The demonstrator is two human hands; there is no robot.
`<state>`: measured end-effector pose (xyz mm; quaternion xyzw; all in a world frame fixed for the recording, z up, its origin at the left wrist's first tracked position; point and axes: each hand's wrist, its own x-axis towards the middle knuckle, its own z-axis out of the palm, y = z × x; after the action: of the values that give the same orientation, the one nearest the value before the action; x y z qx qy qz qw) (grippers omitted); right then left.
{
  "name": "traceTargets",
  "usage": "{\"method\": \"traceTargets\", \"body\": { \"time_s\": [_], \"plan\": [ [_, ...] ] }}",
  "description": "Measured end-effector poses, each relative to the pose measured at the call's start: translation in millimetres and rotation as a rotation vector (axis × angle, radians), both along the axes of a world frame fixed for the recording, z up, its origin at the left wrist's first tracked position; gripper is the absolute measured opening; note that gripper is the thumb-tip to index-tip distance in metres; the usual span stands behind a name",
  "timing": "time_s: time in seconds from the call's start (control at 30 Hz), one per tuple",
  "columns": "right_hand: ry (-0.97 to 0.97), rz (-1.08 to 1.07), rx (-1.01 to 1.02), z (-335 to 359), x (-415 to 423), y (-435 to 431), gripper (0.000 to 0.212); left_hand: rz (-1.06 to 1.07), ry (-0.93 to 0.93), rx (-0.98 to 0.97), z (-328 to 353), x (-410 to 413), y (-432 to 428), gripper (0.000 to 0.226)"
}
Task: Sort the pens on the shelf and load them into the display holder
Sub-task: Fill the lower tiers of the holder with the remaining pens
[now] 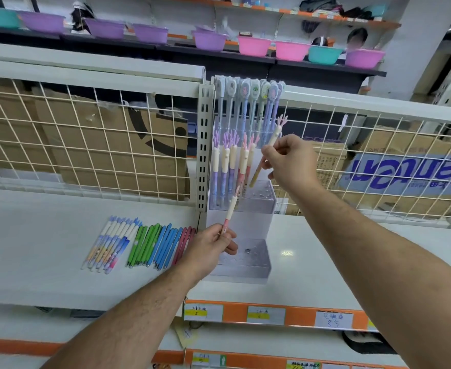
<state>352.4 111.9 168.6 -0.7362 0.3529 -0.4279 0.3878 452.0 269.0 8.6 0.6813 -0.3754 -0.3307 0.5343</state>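
A clear tiered display holder (256,259) stands on the white shelf (312,262). Its top tier holds tall pens with flat character tops (245,102); the middle tier holds several antler-topped pens (232,161). My right hand (291,161) pinches an orange antler-topped pen (268,153), tilted, its tip just above the middle tier's free holes. My left hand (211,249) grips a pink antler-topped pen (231,209) by its lower end, in front of the holder. Loose pens lie on the shelf to the left: white-capped ones (109,243), green (141,243), blue (165,243), pink (184,241).
A wire grid backs the shelf, with cardboard boxes (99,145) behind it. A slotted metal upright (204,145) stands just left of the holder. Price labels (267,315) line the orange shelf edge below. Coloured plastic bowls (253,45) sit on a higher shelf behind.
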Motion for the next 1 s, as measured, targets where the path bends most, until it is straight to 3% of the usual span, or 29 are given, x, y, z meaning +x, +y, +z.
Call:
{"method": "traceTargets", "body": {
  "time_s": [0.37,0.77,1.0],
  "plan": [
    [0.079,0.033,-0.001,-6.5,15.4,1.2,0.017,-0.001,0.008,0.012,0.8,0.0,0.2,0.02],
    [0.302,0.017,-0.08,-29.0,24.1,2.7,0.014,0.0,0.005,0.016,1.7,0.4,0.3,0.02],
    [0.282,0.035,-0.029,-34.1,17.3,2.7,0.016,0.007,-0.006,0.013,1.5,-0.7,0.4,0.019]
  ]
}}
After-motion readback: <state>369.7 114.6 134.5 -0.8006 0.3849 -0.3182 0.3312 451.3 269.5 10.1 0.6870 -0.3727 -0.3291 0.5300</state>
